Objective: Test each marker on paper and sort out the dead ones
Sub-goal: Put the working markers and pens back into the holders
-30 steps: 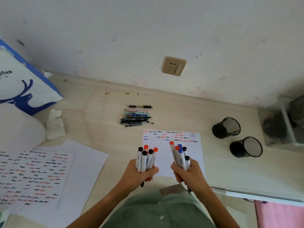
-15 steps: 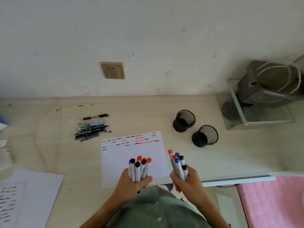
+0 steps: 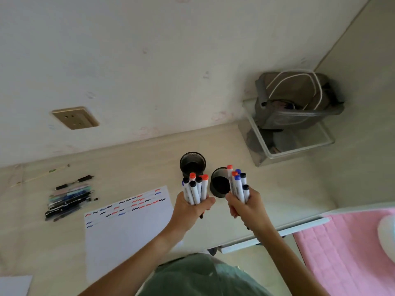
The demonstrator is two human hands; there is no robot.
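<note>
Marker barrels (image 3: 195,194): lower ends buried in left hand (image 3: 190,210).
Near cup (image 3: 220,184): right rim behind right-hand markers (image 3: 238,186).
Pens (image 3: 68,198), left: blurred, uncountable.
Paper (image 3: 15,285): cut off, lower left.

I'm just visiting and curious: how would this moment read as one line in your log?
left hand: grips marker bundle | right hand: grips second bundle | two mesh cups: empty, ahead | test sheet: squiggled

Wall socket (image 3: 75,117): sitting on the wall at ten o'clock.
Grey bag (image 3: 296,98): resting in a clear bin (image 3: 299,151) at two o'clock.
Pink cloth (image 3: 350,251): lying at four o'clock.
Pens (image 3: 68,197): lying bunched at nine o'clock.
</note>
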